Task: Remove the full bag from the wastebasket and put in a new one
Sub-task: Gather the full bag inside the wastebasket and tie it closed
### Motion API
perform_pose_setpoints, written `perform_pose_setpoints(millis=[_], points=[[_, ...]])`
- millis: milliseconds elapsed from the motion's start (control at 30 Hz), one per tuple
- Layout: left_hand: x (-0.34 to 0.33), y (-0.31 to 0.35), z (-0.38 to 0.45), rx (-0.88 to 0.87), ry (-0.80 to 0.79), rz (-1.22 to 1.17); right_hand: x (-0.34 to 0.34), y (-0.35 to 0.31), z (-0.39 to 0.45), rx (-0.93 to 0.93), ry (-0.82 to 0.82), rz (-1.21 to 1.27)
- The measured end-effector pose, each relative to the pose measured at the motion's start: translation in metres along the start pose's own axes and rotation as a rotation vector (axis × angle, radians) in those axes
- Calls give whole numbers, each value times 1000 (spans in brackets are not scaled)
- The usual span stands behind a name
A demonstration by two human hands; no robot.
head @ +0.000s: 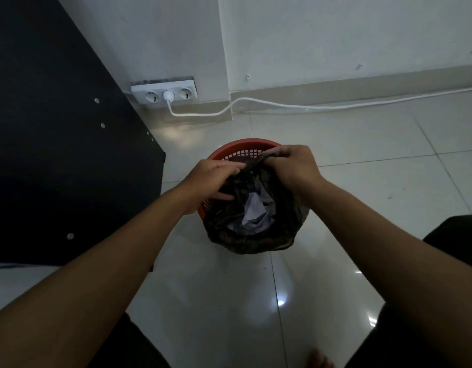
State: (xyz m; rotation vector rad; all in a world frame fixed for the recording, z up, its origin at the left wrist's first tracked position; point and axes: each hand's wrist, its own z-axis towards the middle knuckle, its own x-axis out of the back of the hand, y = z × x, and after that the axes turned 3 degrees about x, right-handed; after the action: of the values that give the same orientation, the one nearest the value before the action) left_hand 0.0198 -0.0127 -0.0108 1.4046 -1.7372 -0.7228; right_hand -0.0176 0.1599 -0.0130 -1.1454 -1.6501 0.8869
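A round orange wastebasket [237,147] with a latticed wall stands on the tiled floor in the middle of the view. A dark plastic bag [245,235] holding crumpled white paper [252,212] sits in it and hangs over the near rim. My left hand [213,179] grips the bag's edge on the left side. My right hand [289,166] pinches the bag's top edge at the far right rim. Both hands pull the mouth of the bag together. No spare bag is in view.
A black cabinet panel [56,144] stands close on the left. On the wall behind is a white socket strip [164,91], with a white cable [309,105] along the baseboard. Glossy white floor tiles [256,301] spread around. My dark-clothed knees frame the bottom corners.
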Motion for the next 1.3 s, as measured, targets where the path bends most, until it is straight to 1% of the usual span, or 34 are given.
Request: perform_pose_setpoints(millis=[67,100,233,300,333,367,400,467,500,567,667,733,767,867,900,967,1033,1100,1133,1167,1200,1233,1300], points=[[-5,3,-1,84,-34,-139,-9,-1,-7,3,-51,77],[-8,6,-1,114,-14,-200,-12,1,-11,15,-91,111],[-16,8,7,198,154,-342,-17,9,-23,109,-214,143],[-18,8,10,196,187,-391,-16,12,-28,163,-198,176],[-18,8,12,186,212,-400,-16,13,-30,197,-161,146],[-19,10,12,177,245,-415,-16,15,-33,231,-114,49],[-18,11,13,167,281,-439,-19,18,-36,244,-68,-108],[-17,13,16,159,334,-505,-29,29,-45,205,-24,-471],[-16,13,17,166,344,-535,-37,31,-51,170,-13,-610],[-16,14,20,184,330,-565,-55,35,-62,134,4,-736],[-15,16,19,187,289,-556,-73,40,-66,190,51,-759],[-12,18,14,143,271,-491,-70,45,-61,205,63,-640],[-9,18,11,109,262,-431,-65,45,-56,177,30,-561],[2,9,4,2,207,-223,-37,36,-38,3,-114,-298],[5,5,1,-21,185,-166,-28,29,-33,-69,-120,-198],[7,-3,-5,-59,132,-70,-13,18,-21,-166,-22,13],[5,-7,-13,-108,31,4,-6,10,-11,-259,89,217],[0,-10,-16,-198,-104,164,-9,5,-6,-361,80,386],[-4,-12,-16,-252,-137,289,-12,5,-5,-393,53,445],[-9,-15,-15,-307,-118,419,-14,3,-6,-411,23,486],[-13,-20,-13,-361,-63,519,-15,3,-7,-415,-2,518],[-17,-24,-10,-404,3,554,-16,5,-7,-407,-36,539],[-21,-29,-7,-425,115,481,-14,9,-8,-356,-128,542]])
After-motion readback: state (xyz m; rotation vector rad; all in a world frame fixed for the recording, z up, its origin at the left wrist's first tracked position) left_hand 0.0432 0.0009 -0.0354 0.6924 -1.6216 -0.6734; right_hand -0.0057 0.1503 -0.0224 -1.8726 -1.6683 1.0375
